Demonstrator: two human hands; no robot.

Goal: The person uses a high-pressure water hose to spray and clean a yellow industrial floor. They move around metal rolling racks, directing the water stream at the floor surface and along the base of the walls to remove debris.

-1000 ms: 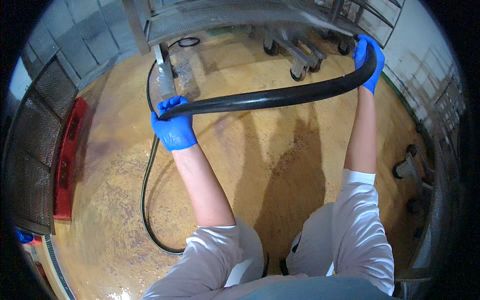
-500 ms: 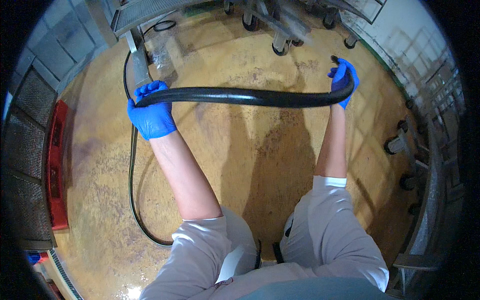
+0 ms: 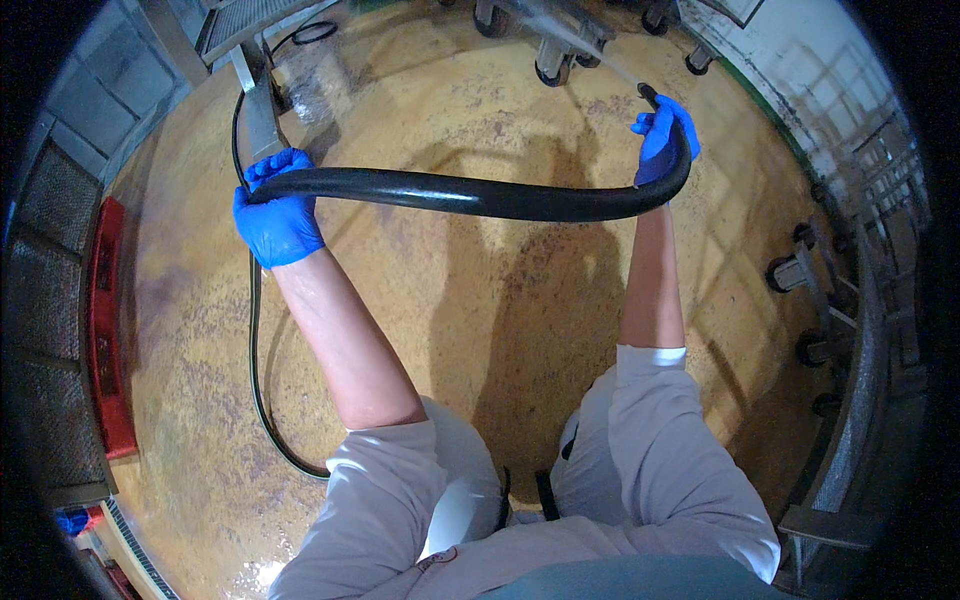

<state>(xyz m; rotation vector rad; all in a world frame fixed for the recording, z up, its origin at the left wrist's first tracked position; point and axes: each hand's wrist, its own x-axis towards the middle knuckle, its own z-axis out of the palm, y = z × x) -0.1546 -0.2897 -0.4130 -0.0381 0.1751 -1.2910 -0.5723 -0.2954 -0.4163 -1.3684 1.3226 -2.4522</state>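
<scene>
A thick black hose stretches between my hands and bows slightly downward. My left hand, in a blue glove, is wrapped round it on the left. On the right, my blue-gloved right hand grips the hose near its end, where the hose bends upward. From the dark tip a pale spray of water streams up and left toward wheeled metal equipment. Beyond my left hand the hose's thinner-looking length drops and curves across the floor toward my legs. Part of my right fingers is hidden behind the hose.
The worn yellow-brown floor has wet patches. A metal stand with a coil of hose behind it is at upper left. A red pallet-like item lies left; wheeled racks line the right, near a white wall.
Both hands and the hose have shifted a little left and up in the view. The hose end now points more upward, and its spray shows more clearly.
</scene>
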